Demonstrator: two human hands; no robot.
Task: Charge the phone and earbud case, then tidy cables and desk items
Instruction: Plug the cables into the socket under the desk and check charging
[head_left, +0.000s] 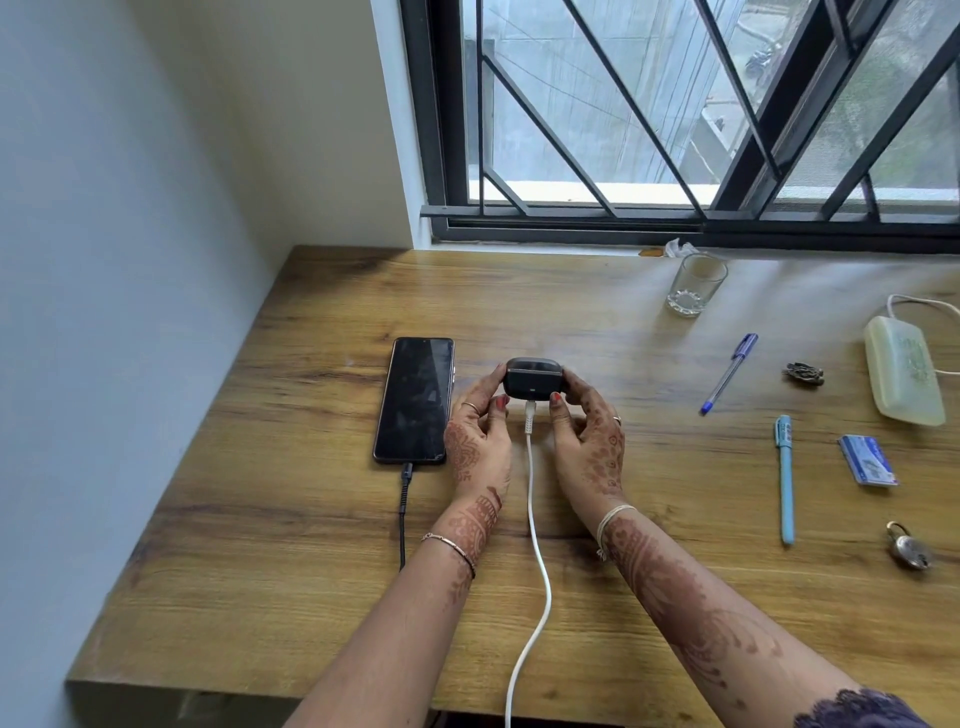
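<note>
Charging earbud case (532, 379): in the head view it is being held at the middle of the tabletop (311, 519), just right of the phone (415, 400). Whether it is resting on the wood or being held just above it cannot be told.
Left grip (475, 431): the case's left end is being pinched between curled fingers and thumb.
Right grip (587, 436): the right end is being pinched the same way, with the thumb at the front.
Handling: the case is being judged light, hard-shelled, smooth and likely slippery. It is best taken by its two short ends, with the plug spared any strain.
White cable (535, 519): it is plugged into the case's near face and is being run between the wrists and over the near edge. Soft and springy, it could be dragging the light case if tugged.
Phone: it is lying flat with a dark screen, and a black cable (404, 509) is plugged into its near end. It is being judged heavier and glassy, to be lifted by its long edges.
Things at right: a glass (696, 286), a purple pen (730, 371), a blue pen (785, 478), a padlock (908, 545) and a blue card (867, 460) are lying scattered, well apart from the case.
In the way: the left grip is being held just beside the phone's right edge, which could be nudged.
</note>
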